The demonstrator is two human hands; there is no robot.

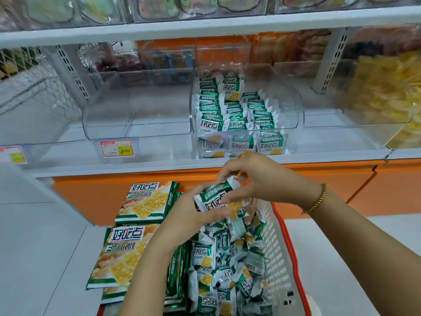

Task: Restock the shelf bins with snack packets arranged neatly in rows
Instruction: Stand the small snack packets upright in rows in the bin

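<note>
My left hand [182, 215] grips a small stack of packets [216, 200] over the basket [281, 247], fingers curled under it; my right hand [262, 179] pinches the upper end of the top packet, squaring the stack as far as I can judge. Nothing here is in the bin yet; the stack sits low, well short of the shelf.

The middle bin [293, 103] is part filled; three rows [227, 110] of green packets stand on edge from back to front, with more showing behind its front wall. The rows look tidy, though the right one seems lower, and there is room above them.

Plenty is left, I'd say; loose packets [227, 261] lie heaped in the basket, and the big bags [145, 201] lie stacked beside them on the left, whether full or emptied I cannot tell. The left bin [136, 115], above the price tag [117, 148], shows no packets that I can see; I reckon the job is somewhere before halfway.
</note>
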